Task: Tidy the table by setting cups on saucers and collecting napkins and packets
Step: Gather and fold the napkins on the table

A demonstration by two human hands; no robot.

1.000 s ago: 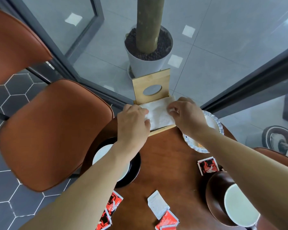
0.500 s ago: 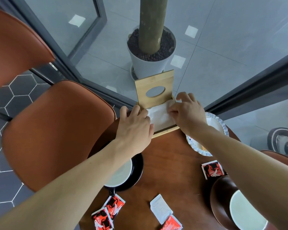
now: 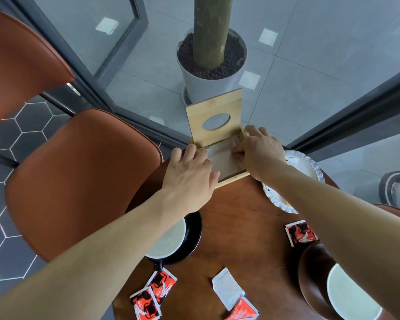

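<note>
A bamboo napkin box (image 3: 232,179) stands at the table's far edge with its lid (image 3: 214,105) raised. White napkins (image 3: 224,158) lie inside it. My left hand (image 3: 189,176) rests flat on the box's left side, fingers straight on the napkins. My right hand (image 3: 260,151) has curled fingers and pinches the napkins' right edge by the box wall. A white cup (image 3: 169,243) sits on a black saucer (image 3: 194,236) under my left forearm. Another cup (image 3: 351,294) sits on a brown saucer (image 3: 312,273). Red packets (image 3: 300,233) (image 3: 155,294) and a white packet (image 3: 226,288) lie loose.
A white scalloped plate (image 3: 311,168) sits right of the box on the round wooden table (image 3: 240,227). Orange chairs (image 3: 74,181) stand to the left. A potted trunk (image 3: 210,65) stands behind glass beyond the table.
The napkins have gone from held over the box down into it. Both hands have moved forward with them, and my left hand has flattened on the stack.
</note>
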